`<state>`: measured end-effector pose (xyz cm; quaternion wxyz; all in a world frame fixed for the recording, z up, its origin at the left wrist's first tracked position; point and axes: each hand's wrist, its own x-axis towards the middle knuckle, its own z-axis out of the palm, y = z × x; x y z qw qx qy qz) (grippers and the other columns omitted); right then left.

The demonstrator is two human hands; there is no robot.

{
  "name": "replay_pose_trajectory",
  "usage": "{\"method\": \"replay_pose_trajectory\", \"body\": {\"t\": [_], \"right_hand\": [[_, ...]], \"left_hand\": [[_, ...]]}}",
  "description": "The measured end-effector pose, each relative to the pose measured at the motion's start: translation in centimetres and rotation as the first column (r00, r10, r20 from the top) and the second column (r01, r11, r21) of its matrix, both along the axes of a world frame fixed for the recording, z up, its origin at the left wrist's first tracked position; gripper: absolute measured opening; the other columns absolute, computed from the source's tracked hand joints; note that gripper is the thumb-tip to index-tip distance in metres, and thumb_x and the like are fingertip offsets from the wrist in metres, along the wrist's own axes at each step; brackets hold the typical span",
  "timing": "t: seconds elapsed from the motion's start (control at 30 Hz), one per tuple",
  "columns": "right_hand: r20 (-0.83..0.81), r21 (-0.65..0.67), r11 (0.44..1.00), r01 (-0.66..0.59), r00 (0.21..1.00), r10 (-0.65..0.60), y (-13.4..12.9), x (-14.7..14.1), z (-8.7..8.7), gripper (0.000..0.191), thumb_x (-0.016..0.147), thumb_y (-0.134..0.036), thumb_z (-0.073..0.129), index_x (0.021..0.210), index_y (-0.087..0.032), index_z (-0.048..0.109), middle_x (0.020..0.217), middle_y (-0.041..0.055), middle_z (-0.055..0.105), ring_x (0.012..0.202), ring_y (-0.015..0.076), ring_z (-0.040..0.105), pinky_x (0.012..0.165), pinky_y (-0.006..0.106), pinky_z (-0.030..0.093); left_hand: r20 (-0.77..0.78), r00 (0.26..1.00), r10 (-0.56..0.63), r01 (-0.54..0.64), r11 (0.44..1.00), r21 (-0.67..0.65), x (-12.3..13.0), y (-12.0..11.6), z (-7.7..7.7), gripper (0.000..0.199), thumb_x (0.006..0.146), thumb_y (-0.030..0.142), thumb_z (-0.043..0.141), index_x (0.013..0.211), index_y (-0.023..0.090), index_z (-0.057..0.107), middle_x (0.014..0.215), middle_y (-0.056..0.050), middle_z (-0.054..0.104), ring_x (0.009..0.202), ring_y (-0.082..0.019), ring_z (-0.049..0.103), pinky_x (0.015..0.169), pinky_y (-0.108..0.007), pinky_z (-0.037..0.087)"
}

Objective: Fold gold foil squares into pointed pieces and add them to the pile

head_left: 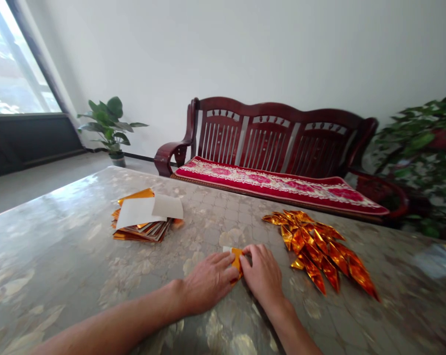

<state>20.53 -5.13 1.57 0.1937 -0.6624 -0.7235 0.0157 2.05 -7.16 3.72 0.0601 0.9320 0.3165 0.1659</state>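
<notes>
A small folded piece of gold paper with a pale edge lies on the table between my hands. My left hand rests palm down, its fingers pressing on the paper from the left. From the right, my right hand holds the paper's edge with curled thumb and fingers. Part of the paper is hidden under my left fingers. A stack of gold and white paper sheets sits to the left, farther back. Several shiny orange-gold folded paper pieces lie heaped to the right of my right hand.
The table has a patterned, glossy cover. A clear plastic item lies at its right edge. Behind the table stand a dark red wooden bench with a red cushion, a potted plant and another leafy plant.
</notes>
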Motion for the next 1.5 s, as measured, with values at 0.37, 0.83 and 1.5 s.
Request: {"method": "replay_pose_trajectory", "body": {"t": [0.37, 0.83, 1.5], "right_hand": [[0.038, -0.013, 0.999, -0.051, 0.998, 0.051, 0.2, -0.7, 0.9, 0.006, 0.091, -0.025, 0.056, 0.090, -0.024, 0.062, 0.097, 0.0047, 0.062, 0.095, 0.0233, 0.058, 0.081, 0.032, 0.041], [-0.091, -0.193, 0.981, -0.004, 0.996, -0.013, 0.7, -0.8, 1.5, 0.010, 0.088, -0.026, 0.058, 0.096, -0.024, 0.063, 0.095, 0.0030, 0.070, 0.090, 0.0207, 0.062, 0.070, 0.029, 0.038], [-0.076, -0.149, 0.989, 0.021, 0.997, -0.032, 0.6, -1.5, 1.6, 0.010, 0.086, -0.030, 0.060, 0.078, -0.027, 0.066, 0.086, 0.0002, 0.072, 0.086, 0.0218, 0.062, 0.062, 0.029, 0.034]], "left_hand": [[-0.044, 0.993, 0.113, -0.113, 0.994, -0.010, 0.8, -2.0, -1.3, 0.025, 0.096, 0.026, 0.055, 0.121, 0.025, 0.054, 0.139, -0.007, 0.052, 0.133, -0.025, 0.044, 0.108, -0.041, 0.041], [-0.026, 0.986, 0.164, -0.166, 0.983, -0.080, 1.5, -1.9, -1.5, 0.017, 0.096, 0.027, 0.056, 0.113, 0.022, 0.057, 0.128, -0.005, 0.060, 0.121, -0.022, 0.053, 0.103, -0.038, 0.045], [-0.058, 0.957, 0.283, -0.287, 0.954, -0.084, 1.4, -1.4, -2.1, 0.043, 0.082, 0.040, 0.073, 0.117, 0.023, 0.055, 0.123, -0.005, 0.059, 0.111, -0.027, 0.052, 0.094, -0.042, 0.046]]}}
